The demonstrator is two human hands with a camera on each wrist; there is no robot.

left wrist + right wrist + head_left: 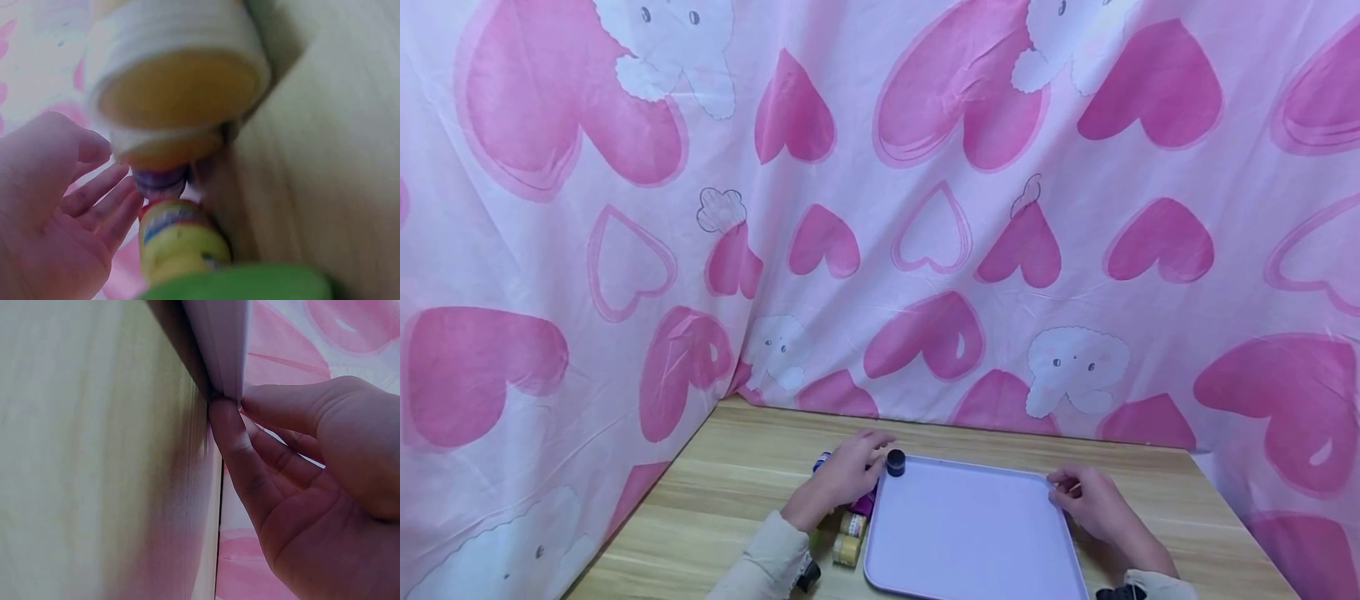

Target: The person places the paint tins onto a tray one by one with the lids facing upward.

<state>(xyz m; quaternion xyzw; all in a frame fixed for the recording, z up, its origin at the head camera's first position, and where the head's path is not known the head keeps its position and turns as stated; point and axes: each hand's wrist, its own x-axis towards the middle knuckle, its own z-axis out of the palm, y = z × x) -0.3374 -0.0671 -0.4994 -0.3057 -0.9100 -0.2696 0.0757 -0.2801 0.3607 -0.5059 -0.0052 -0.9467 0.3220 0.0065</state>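
Note:
A flat, pale lilac tray [970, 525] with a low rim lies on the table. At its far right corner my right hand [1093, 500] pinches the rim between thumb and fingers, as the right wrist view shows the tray edge [219, 344] close up. My left hand [847, 471] is over the tray's far left corner, fingers loosely bent, beside a small black jar [896, 463]. Several small jars stand left of the tray, among them a yellow jar [847, 550] and a purple one [863, 503]. In the left wrist view, the left palm [75, 256] faces a yellow labelled bottle [181, 234], apparently without gripping it.
The wood-grain table [700, 500] meets a pink heart-print curtain [925, 250] at the back and left. A blue item [822, 460] shows partly behind the left hand. Something green [244, 284] fills the bottom of the left wrist view.

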